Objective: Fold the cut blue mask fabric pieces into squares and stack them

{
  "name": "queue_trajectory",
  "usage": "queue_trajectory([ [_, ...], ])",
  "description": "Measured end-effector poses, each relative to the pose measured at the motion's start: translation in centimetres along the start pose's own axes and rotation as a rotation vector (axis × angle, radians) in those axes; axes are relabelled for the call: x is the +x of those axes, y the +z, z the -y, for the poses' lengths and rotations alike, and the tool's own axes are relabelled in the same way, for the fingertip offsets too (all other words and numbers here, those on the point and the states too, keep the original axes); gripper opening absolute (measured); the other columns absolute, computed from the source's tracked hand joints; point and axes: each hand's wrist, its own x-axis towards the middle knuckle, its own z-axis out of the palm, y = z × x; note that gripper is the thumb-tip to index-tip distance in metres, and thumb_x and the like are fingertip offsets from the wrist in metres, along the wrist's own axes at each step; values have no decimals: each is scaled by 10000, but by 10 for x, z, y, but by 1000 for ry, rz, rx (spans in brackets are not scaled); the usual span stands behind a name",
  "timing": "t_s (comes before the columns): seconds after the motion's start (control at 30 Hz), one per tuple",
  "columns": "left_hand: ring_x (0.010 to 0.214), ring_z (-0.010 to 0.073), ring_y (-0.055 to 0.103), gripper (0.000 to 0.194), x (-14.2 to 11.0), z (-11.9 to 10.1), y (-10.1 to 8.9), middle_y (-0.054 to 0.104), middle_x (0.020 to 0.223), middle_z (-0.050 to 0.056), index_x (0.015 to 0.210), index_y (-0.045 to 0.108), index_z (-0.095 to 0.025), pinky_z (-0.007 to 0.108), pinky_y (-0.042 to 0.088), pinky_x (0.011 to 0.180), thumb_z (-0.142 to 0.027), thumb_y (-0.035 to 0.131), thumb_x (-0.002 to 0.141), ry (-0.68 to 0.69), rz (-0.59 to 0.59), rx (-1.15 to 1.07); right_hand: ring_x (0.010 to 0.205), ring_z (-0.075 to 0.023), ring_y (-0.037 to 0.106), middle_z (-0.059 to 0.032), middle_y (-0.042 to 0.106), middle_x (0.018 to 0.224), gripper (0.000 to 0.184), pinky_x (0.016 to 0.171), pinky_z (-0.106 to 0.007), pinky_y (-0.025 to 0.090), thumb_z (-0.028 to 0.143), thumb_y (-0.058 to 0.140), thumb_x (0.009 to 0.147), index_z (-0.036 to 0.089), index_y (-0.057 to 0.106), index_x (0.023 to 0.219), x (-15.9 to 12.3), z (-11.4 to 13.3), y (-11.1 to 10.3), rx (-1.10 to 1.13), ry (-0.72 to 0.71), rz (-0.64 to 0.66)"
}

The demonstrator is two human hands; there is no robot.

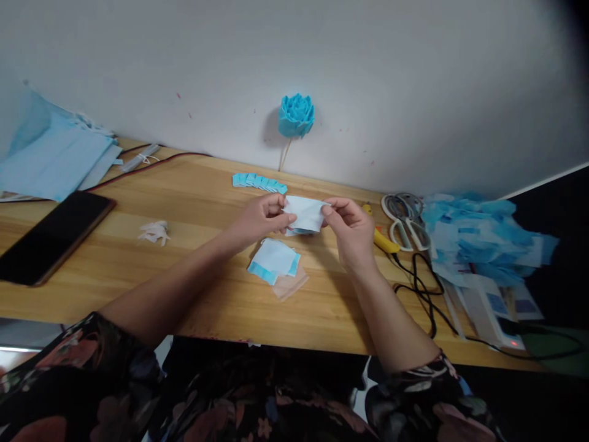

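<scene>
Between both hands a pale blue-white fabric piece (306,213) is stretched above the table. My left hand (267,218) pinches its left edge with thumb and fingers, and my right hand (350,227) pinches its right edge. Just below it on the table lies a small stack of cut white and blue fabric squares (275,258), with a brownish translucent sheet (291,282) partly under it. Behind the hands runs a row of folded blue pieces (258,182). A blue fabric flower (297,115) on a thin stick stands against the wall.
At left are face masks (59,153), a phone (53,236) and white scraps (155,232). To the right sit scissors (407,221), a yellow-handled tool (385,241), a heap of blue scraps (483,233), a black cable (421,288) and a white power strip (490,310).
</scene>
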Motion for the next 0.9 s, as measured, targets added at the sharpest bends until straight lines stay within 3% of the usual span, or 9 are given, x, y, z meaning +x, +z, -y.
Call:
queue_trajectory([
  [0.13, 614, 82, 637, 142, 1, 5, 1, 671, 678, -34, 847, 550, -172, 212, 499, 631, -171, 685, 805, 105, -105, 93, 731, -139, 634, 9, 711, 853, 57, 670, -298, 520, 262, 699, 870, 267, 721, 922, -5, 3, -1, -185, -219, 49],
  [0.27, 697, 94, 651, 148, 3, 9, 0, 679, 763, -21, 886, 566, -180, 213, 493, 645, -147, 667, 784, 210, -217, 84, 910, -213, 685, -8, 748, 945, 163, 833, -422, 538, 145, 630, 859, 293, 698, 866, -7, 10, -2, -424, -595, 138],
  [0.4, 754, 103, 649, 223, 3, 8, -3, 704, 843, -8, 965, 572, -196, 214, 486, 670, -154, 689, 779, 238, -243, 36, 971, -237, 681, -2, 741, 996, 223, 866, -459, 522, 99, 617, 848, 311, 684, 868, -6, 11, -2, -512, -750, 154],
  [0.6, 702, 102, 622, 376, 0, 4, -1, 693, 806, -18, 1136, 615, -193, 218, 464, 661, -180, 709, 772, 262, -193, 52, 983, -231, 673, -9, 732, 1010, 244, 858, -443, 529, 74, 628, 858, 307, 660, 921, -5, 7, -3, -508, -806, 120],
  [0.73, 781, 119, 642, 187, 0, 6, -1, 718, 881, 22, 938, 683, -166, 241, 493, 725, -237, 715, 768, 288, -170, 92, 949, -227, 695, -1, 750, 986, 196, 851, -460, 540, 112, 616, 874, 302, 645, 909, -5, 7, -3, -500, -745, 117],
  [0.9, 638, 102, 591, 42, -2, 3, 1, 652, 672, -23, 813, 670, -165, 226, 471, 641, -197, 676, 787, 149, -166, 130, 843, -197, 702, -9, 744, 918, 146, 759, -395, 570, 199, 626, 900, 290, 644, 1013, -8, -1, 0, -433, -534, 34],
])
